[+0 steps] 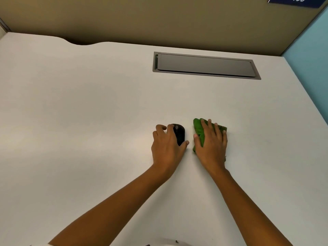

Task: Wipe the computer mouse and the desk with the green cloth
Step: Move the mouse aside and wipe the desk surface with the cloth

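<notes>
A black computer mouse (180, 134) rests on the white desk (88, 112), right of centre. My left hand (166, 146) lies over its left side, fingers curled around it and thumb at its near right edge. Just to the right, a crumpled green cloth (198, 129) lies flat on the desk. My right hand (212, 144) presses down on the cloth with its fingers spread, and covers most of it. A narrow strip of bare desk separates the mouse from the cloth.
A grey rectangular cable hatch (204, 65) is set flush into the desk at the back right. A tan partition (159, 20) runs along the far edge and a light blue panel (308, 57) closes the right side.
</notes>
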Action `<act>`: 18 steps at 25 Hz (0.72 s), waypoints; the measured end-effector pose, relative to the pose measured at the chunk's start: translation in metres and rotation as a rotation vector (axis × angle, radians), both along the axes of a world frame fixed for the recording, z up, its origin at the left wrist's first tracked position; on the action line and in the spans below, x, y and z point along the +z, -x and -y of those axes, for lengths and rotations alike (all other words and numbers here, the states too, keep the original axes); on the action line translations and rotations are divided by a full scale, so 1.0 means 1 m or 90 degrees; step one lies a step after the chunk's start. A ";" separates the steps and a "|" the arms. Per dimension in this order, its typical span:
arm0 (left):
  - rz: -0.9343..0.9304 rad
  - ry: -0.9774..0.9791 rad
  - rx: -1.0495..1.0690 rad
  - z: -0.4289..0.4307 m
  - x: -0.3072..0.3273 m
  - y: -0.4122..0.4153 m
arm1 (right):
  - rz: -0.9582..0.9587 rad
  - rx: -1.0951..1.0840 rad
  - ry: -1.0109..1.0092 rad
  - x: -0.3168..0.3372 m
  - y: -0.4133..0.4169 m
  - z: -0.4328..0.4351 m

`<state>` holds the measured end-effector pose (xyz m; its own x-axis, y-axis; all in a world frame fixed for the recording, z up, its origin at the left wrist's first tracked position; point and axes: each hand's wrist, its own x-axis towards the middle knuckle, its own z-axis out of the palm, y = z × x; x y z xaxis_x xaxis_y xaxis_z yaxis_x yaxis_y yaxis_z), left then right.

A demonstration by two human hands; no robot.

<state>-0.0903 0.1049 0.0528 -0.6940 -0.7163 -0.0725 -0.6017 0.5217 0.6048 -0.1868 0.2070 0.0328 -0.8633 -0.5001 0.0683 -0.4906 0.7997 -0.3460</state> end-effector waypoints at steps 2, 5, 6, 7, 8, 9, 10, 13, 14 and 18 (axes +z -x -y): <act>0.033 0.015 0.017 -0.003 0.000 0.005 | -0.006 -0.019 -0.005 -0.008 0.001 0.003; 0.063 0.024 0.026 -0.004 0.001 0.012 | -0.019 -0.047 -0.012 -0.014 0.003 0.008; 0.064 0.016 0.030 -0.003 0.001 0.014 | -0.022 -0.047 -0.017 -0.015 0.004 0.010; 0.062 0.004 0.036 -0.002 0.002 0.015 | -0.023 -0.045 -0.022 -0.016 0.005 0.011; 0.055 -0.010 0.042 -0.001 0.002 0.016 | -0.024 -0.042 -0.026 -0.017 0.006 0.013; 0.045 -0.023 0.049 0.002 0.003 0.016 | -0.023 -0.038 -0.027 -0.018 0.008 0.015; 0.033 -0.033 0.054 0.005 0.005 0.015 | -0.021 -0.035 -0.027 -0.018 0.010 0.018; -0.016 -0.036 0.077 0.019 0.011 0.011 | -0.018 0.003 -0.025 -0.017 0.018 0.029; -0.034 -0.033 0.087 0.026 0.014 0.009 | -0.022 0.023 -0.029 -0.017 0.021 0.033; -0.071 -0.023 0.145 0.060 0.023 0.001 | -0.011 0.109 -0.030 -0.016 0.030 0.056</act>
<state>-0.0909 0.0452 0.0760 -0.5200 -0.8535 -0.0337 -0.6300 0.3566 0.6899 -0.2169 0.1508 0.0168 -0.7642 -0.6426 0.0555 -0.6266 0.7193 -0.3000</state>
